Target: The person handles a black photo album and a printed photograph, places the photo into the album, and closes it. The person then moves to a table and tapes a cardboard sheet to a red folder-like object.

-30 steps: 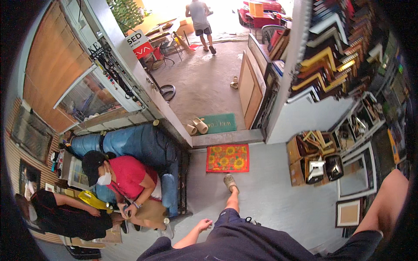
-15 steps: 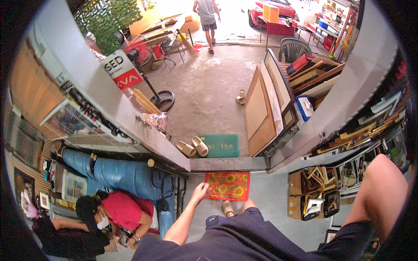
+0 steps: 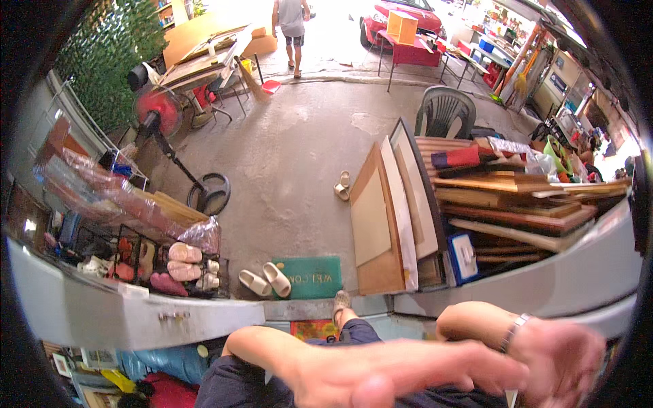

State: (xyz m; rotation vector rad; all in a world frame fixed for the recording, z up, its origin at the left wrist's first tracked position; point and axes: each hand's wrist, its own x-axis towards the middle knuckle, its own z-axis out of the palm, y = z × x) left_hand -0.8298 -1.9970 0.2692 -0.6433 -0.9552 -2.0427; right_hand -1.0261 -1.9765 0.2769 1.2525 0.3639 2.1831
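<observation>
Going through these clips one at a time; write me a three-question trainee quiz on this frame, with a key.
1. True or false: the left hand is stretched out, its fingers pointing toward the right hand.
2. What colour is the doormat nearest the cream slippers? (a) red, (b) green, (c) yellow
3. Name what stands on the red-covered table in the background.

Key: 1. True. 2. b. 3. An orange box.

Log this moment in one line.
left hand: extended toward right hand, contact unclear; right hand: blurred, grip unclear; ahead: green rectangular doormat, beige slip-on sandals
</observation>
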